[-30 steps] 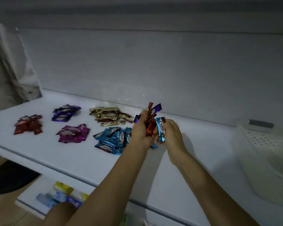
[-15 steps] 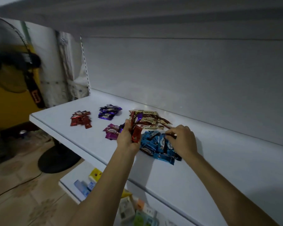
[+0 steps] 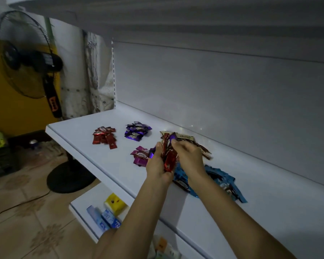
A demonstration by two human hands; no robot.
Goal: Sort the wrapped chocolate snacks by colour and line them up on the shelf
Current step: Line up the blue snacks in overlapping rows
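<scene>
Gripping a snack bunch (image 3: 169, 156) in left hand (image 3: 156, 168), pinching its top with right hand (image 3: 190, 158), frame centre.

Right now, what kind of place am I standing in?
Likely a small shop or stockroom: a white display shelf with wrapped snacks sorted into colour piles like the red pile, tissue packs on the lower shelf, and a standing fan.

Two bare forearms, slim wrists, bare left hand (image 3: 157, 166) and right hand (image 3: 190, 158)
</scene>
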